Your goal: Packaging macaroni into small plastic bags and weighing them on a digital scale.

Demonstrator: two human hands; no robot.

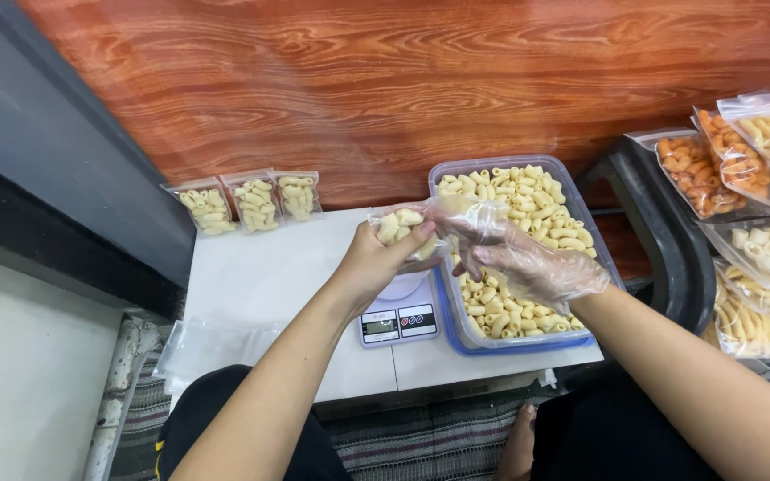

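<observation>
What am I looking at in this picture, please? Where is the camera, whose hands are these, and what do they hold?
The single picture comes from a camera worn on a person's head, looking down at their own two hands. The left hand is bare and grips a small clear bag partly filled with pale tube-shaped snacks. The right hand wears a thin plastic glove and touches the bag's open end. Below them, on a low white table, stands a small digital scale beside a clear tub full of the same snacks. Three filled bags lean against the wooden wall. More filled bags, some orange, lie at the right.
</observation>
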